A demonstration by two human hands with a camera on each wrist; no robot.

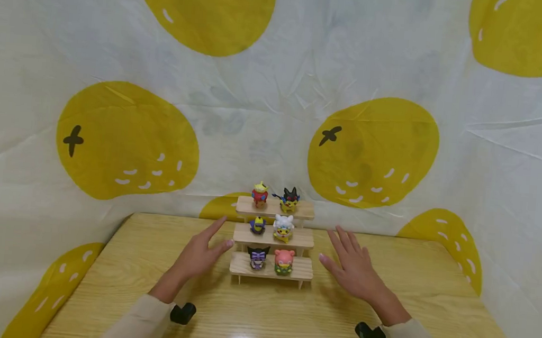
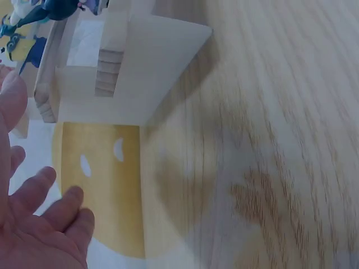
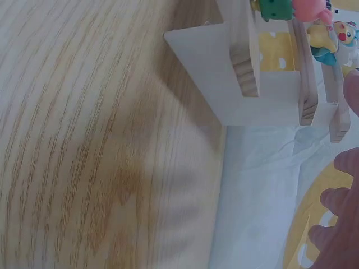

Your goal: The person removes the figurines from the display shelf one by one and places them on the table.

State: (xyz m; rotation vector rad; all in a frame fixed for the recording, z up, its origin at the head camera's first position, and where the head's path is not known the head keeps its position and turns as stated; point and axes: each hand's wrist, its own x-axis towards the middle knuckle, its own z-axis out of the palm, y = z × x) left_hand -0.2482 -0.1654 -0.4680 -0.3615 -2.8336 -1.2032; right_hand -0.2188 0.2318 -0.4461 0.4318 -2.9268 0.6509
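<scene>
A three-step wooden display stand [image 1: 239, 266] stands on the table with two small figurines per step. The top step has a red-bodied figurine [image 1: 260, 195] and a black-eared yellow one [image 1: 290, 200]. On the middle step are a purple-caped figurine [image 1: 257, 226] and a white-hooded yellow one [image 1: 283, 228]. A black-and-purple figurine [image 1: 257, 258] and a pink one [image 1: 284, 262] sit on the lowest. My left hand [image 1: 199, 254] is held left of the stand, fingers extended, holding nothing. To its right my right hand [image 1: 355, 271] is spread, also with nothing in it.
The stand is near the back edge of the wood-grain table [image 1: 269, 317]. Behind and around the sides hangs a white cloth [image 1: 272, 148] printed with large yellow fruit. Dark wrist devices [image 1: 183, 313] show at both cuffs.
</scene>
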